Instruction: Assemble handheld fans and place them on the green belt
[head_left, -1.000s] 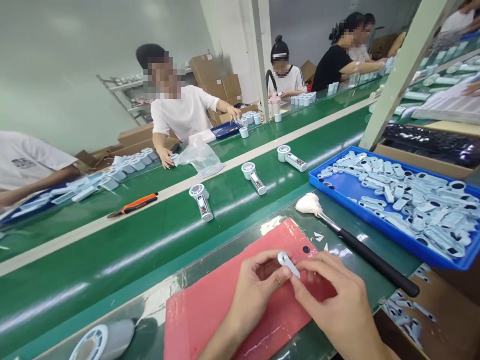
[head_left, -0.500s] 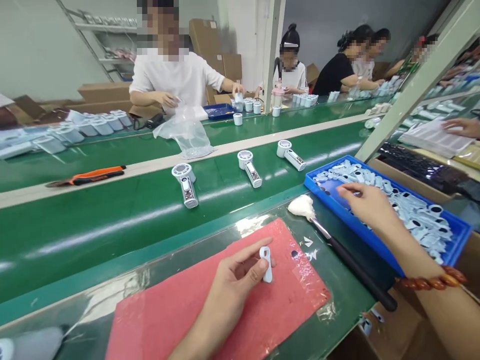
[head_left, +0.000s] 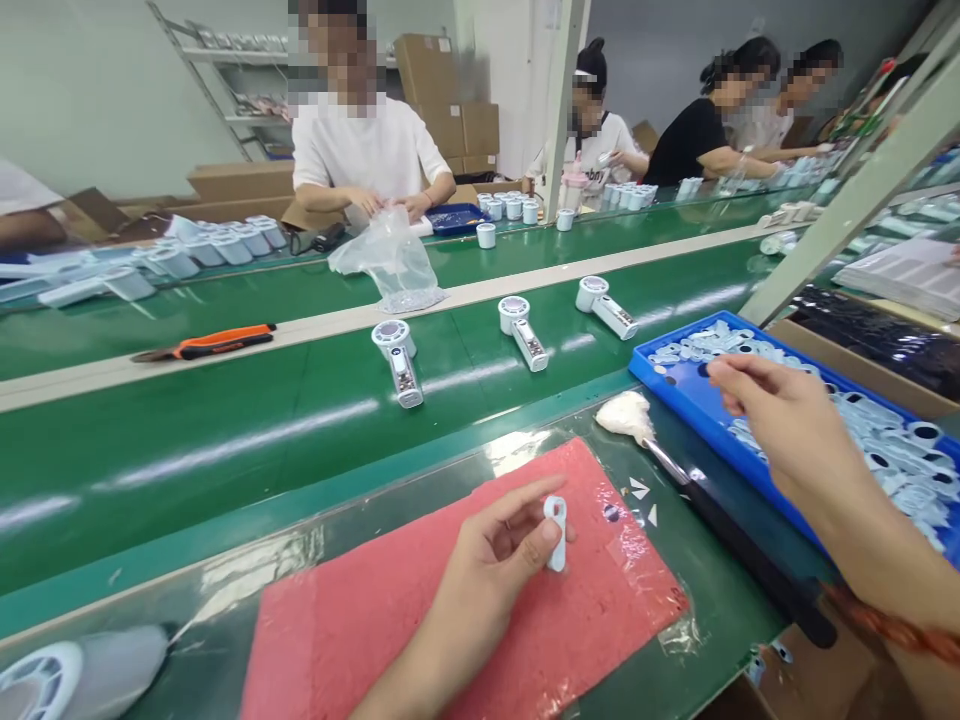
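Observation:
My left hand (head_left: 499, 560) pinches a small light-blue plastic cover (head_left: 556, 515) with an opening near its top, held upright above a red mat (head_left: 360, 620). My right hand (head_left: 780, 410) is raised over the near edge of a blue tray (head_left: 646, 366). Its thumb and forefinger are pressed together, with a small dark disc (head_left: 703, 370) showing at their tips. Many light-blue covers (head_left: 862, 410) fill the tray, several with dark oval windows. Another dark disc (head_left: 612, 513) lies on the mat's right part.
A white-headed tool with a black handle (head_left: 750, 550) lies between mat and tray. Three handheld fan bodies (head_left: 395, 365) rest on the green belt (head_left: 247, 440), with orange-handled pliers (head_left: 225, 342) beyond. Across the belt, a person (head_left: 367, 150) handles a clear plastic bag (head_left: 397, 265). A metal post (head_left: 847, 180) slants behind the tray.
My right hand has lifted a little from the tray, a dark disc now at its fingertips. My left hand keeps the cover. The view has shifted left; the person opposite brought both hands to the bag.

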